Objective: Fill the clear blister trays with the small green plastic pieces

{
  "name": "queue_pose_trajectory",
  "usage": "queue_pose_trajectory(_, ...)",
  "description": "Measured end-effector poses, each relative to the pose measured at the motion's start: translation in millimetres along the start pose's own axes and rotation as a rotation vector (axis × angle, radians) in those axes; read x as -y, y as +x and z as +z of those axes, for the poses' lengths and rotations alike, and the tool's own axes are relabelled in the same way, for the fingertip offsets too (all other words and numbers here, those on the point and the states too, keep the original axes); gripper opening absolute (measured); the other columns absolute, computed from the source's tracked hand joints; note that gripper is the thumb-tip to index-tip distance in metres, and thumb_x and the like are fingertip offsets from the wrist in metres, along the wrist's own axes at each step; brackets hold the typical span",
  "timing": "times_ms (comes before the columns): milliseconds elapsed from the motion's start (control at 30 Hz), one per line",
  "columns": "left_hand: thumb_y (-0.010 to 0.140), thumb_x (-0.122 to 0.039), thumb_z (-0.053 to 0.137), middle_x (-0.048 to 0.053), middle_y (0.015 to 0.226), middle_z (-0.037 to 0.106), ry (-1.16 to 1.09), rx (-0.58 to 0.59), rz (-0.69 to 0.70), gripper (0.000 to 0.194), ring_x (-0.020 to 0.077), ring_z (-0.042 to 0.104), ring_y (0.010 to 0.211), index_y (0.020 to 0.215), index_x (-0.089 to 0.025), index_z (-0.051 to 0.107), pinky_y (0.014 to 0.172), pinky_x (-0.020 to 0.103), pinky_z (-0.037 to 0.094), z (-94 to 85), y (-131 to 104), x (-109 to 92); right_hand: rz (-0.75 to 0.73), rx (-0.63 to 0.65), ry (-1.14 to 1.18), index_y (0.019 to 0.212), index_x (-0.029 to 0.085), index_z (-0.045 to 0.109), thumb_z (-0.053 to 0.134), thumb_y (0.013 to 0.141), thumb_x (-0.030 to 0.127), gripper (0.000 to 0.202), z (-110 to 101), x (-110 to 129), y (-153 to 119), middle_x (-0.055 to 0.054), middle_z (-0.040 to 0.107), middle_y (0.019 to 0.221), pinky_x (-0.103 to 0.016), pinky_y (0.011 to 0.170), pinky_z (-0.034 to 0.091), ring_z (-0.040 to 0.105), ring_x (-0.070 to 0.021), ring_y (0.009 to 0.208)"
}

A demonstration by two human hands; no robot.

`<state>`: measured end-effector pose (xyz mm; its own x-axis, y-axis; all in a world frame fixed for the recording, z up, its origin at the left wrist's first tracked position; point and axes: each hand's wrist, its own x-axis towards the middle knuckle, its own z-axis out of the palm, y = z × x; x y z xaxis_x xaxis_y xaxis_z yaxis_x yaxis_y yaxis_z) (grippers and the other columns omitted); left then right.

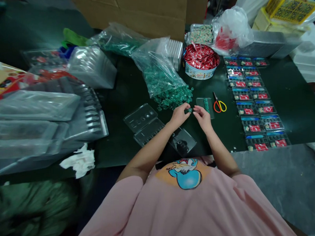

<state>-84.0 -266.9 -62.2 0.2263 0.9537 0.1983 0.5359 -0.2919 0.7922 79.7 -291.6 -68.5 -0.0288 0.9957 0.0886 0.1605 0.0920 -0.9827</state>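
So on the far left there's a big messy heap of clear plastic trays (30,105), with a crumpled white tissue (81,160) near the table edge and a stack of clear boxes (90,65) behind it. Next along, a hinged clear clamshell (140,120) lies open and flat on the dark green table (117,147), partly behind the left forearm. Then a clear plastic bag (159,68) lies with its mouth toward the person, and a loose pile of green pieces (174,96) spreads out of it

Left hand (179,115) sits just in front of that pile, thumb and fingers pinching a small green piece (190,110). Right hand (204,118) is right beside it, fingers bent toward the same piece, can't tell if they're actually touching it. Behind that is a round tin (200,74) full of red packets (200,57), and just past the right fingers there's a green strip (206,104) on a small clear tray (199,102). Then red-and-yellow-handled scissors (217,106), tips pointing away, and finally rows of clear packs (248,128) with blue and red bits inside
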Motion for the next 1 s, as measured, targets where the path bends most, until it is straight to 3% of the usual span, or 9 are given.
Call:
queue_pose_trajectory(233,0.069,-0.021,0.071,0.002,0.089,0.066,-0.214,-0.019,-0.101,0.029,0.0159,0.061,0.084,0.097,-0.019,0.062,0.080,0.028,0.046,-9.1,-18,-8,0.107,0.000,0.110,0.089,0.022,0.066,0.065,0.074,0.039,0.023,13,-2,4,0.000,0.066,0.080,-0.031,0.073,0.049,0.060,-0.0153,0.074)
queue_pose_trajectory(400,0.067,-0.024,0.069,0.001,0.077,0.064,-0.455,-0.003,-0.201,0.020,0.0134,0.057,0.070,0.083,-0.015,0.062,0.068,0.026,0.043,-6.5,-21,-6,0.129,-0.088,0.205,0.089,0.021,0.064,0.065,0.075,0.037,0.022,10,-3,-4,0.000,0.064,0.078,-0.027,0.068,0.046,0.059,-0.0139,0.073)
queue_pose_trajectory(667,0.061,-0.015,0.060,-0.005,0.068,0.052,-0.639,-0.008,-0.211,0.013,0.0086,0.046,0.062,0.072,-0.016,0.053,0.062,0.022,0.034,5.8,-20,-16,0.047,-0.093,0.126,0.084,0.019,0.063,0.068,0.071,0.038,0.024,6,3,-11,0.001,0.063,0.076,-0.025,0.067,0.044,0.055,-0.0112,0.069)
queue_pose_trajectory(833,0.058,-0.013,0.055,-0.006,0.061,0.047,-0.770,0.059,-0.330,0.015,0.0084,0.042,0.056,0.073,-0.017,0.053,0.057,0.022,0.031,7.0,-22,-22,0.082,-0.222,0.112,0.082,0.018,0.061,0.067,0.069,0.037,0.024,-5,-5,-5,0.002,0.060,0.072,-0.025,0.064,0.044,0.053,-0.0109,0.066)
queue_pose_trajectory(933,0.061,-0.013,0.054,-0.004,0.063,0.050,-0.708,0.030,-0.375,0.015,0.0100,0.045,0.058,0.076,-0.017,0.057,0.058,0.023,0.037,2.2,-19,-14,0.117,-0.297,0.157,0.082,0.019,0.060,0.067,0.068,0.037,0.024,-17,-9,-1,0.003,0.056,0.069,-0.024,0.063,0.043,0.052,-0.0103,0.064)
queue_pose_trajectory(1000,0.063,-0.013,0.057,0.000,0.077,0.058,-0.544,-0.042,-0.327,0.020,0.0131,0.053,0.071,0.081,-0.017,0.063,0.069,0.027,0.044,-1.7,-16,-9,0.138,-0.291,0.215,0.084,0.019,0.061,0.068,0.067,0.036,0.026,-22,-9,-1,0.003,0.057,0.070,-0.023,0.062,0.042,0.054,-0.0104,0.066)
